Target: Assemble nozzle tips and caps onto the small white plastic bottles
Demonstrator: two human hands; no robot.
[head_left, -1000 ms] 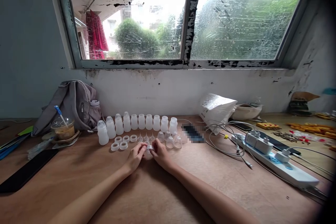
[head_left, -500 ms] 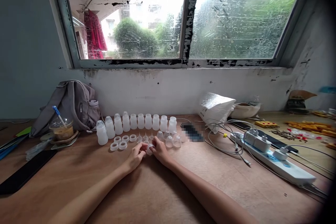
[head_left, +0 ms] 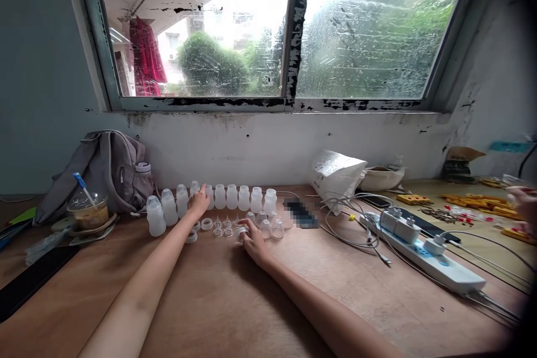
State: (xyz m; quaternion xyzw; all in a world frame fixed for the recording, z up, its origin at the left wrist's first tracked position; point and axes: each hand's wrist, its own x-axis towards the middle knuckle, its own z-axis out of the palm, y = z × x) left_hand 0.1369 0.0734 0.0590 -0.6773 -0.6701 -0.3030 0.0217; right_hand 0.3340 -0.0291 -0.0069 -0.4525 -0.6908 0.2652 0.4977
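Observation:
A curved row of frosted baby bottles stands across the table; several at the left, such as the front capped bottle (head_left: 155,217), wear clear domed caps. My left hand (head_left: 198,203) reaches over the white bottle rings with its index finger stretched out, beside an open-necked baby bottle (head_left: 210,197). Whether it touches that bottle is unclear. My right hand (head_left: 254,241) rests low on the table, its fingers closed on a white bottle ring (head_left: 241,234), partly hidden. Between the hands lie clear nipples (head_left: 227,229). Clear domed caps (head_left: 277,228) stand right of my right hand.
At the left are a grey backpack (head_left: 107,173), an iced drink cup (head_left: 87,211) and a black flat object (head_left: 37,279). A power strip (head_left: 436,263) with cables lies at the right. Another person's hand (head_left: 524,201) shows at the right edge, near yellow parts (head_left: 478,204).
My left hand has left the bottle ring near my right hand and moved forward and left to the bottles. My right hand stays low with the ring. Another person's hand has appeared at right.

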